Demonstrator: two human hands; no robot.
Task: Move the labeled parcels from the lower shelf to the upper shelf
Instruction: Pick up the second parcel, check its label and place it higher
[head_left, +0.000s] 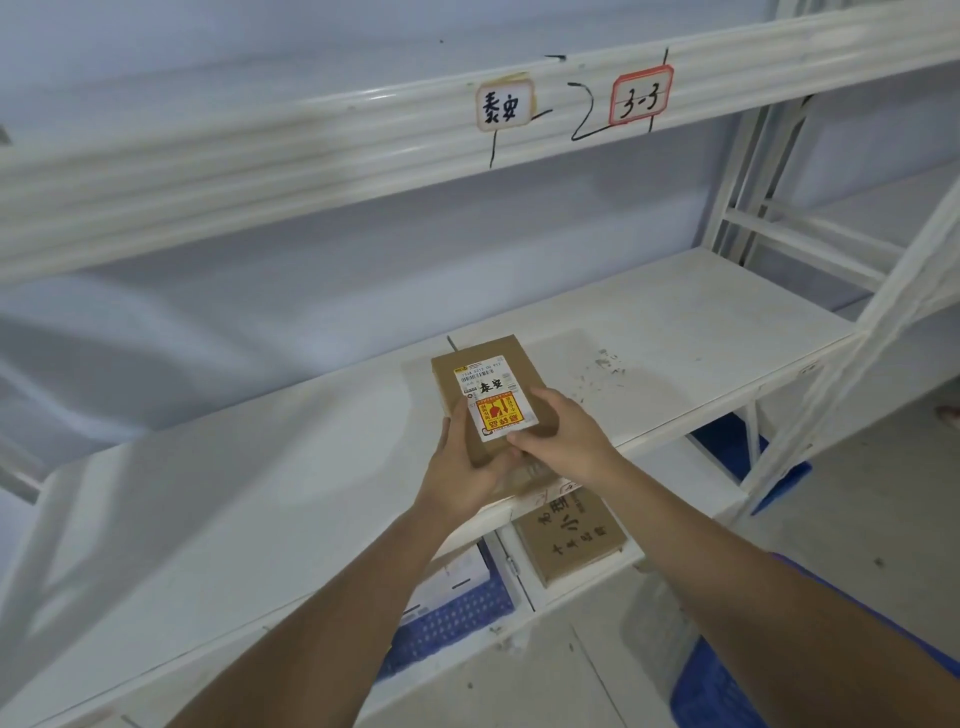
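Note:
A small brown cardboard parcel (480, 366) with a white shipping label and a red-and-yellow sticker lies over the front part of the white middle shelf (675, 322). My left hand (462, 467) grips its near left side, thumb along the label's edge. My right hand (563, 434) holds its near right corner, fingers curled onto the sticker. The parcel's near end is hidden under both hands. On the lower shelf (587, 587) beneath lies another brown parcel (569, 540) with black handwriting on top.
The beam (311, 156) of the shelf above carries two handwritten tags (505, 106) (640, 95). White uprights (852, 374) stand at the right. Blue plastic crates (457, 618) (727, 691) sit below and on the floor. A wall lies behind the shelves.

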